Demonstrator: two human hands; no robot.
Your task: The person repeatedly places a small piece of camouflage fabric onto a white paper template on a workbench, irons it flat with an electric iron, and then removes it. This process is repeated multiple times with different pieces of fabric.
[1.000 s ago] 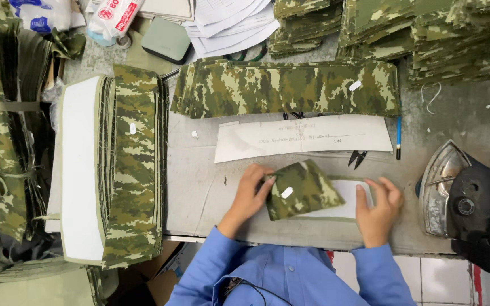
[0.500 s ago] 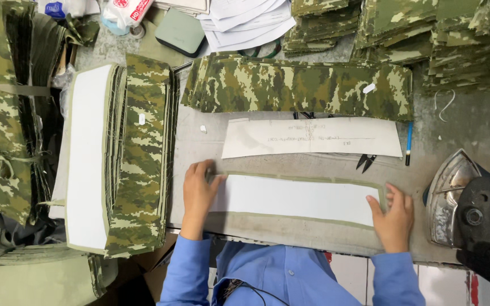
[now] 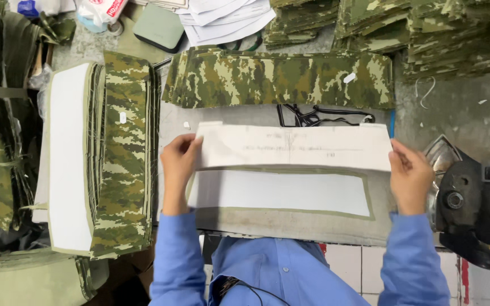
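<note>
A grey worktable [image 3: 455,113] carries stacks of camouflage fabric [image 3: 279,79] along its far side. Near the front edge lies a long white-faced fabric strip [image 3: 282,192] with an olive border, its long axis running left to right. Just beyond it, overlapping its far edge, sits a white paper template [image 3: 296,146], parallel to the strip. The left hand [image 3: 178,161] pinches the template's left end, the right hand [image 3: 409,173] its right end; it seems slightly lifted, though that is hard to tell.

Head camera, looking straight down

One close view from above the tabletop [image 3: 455,113], the person's arms entering from the bottom edge.
</note>
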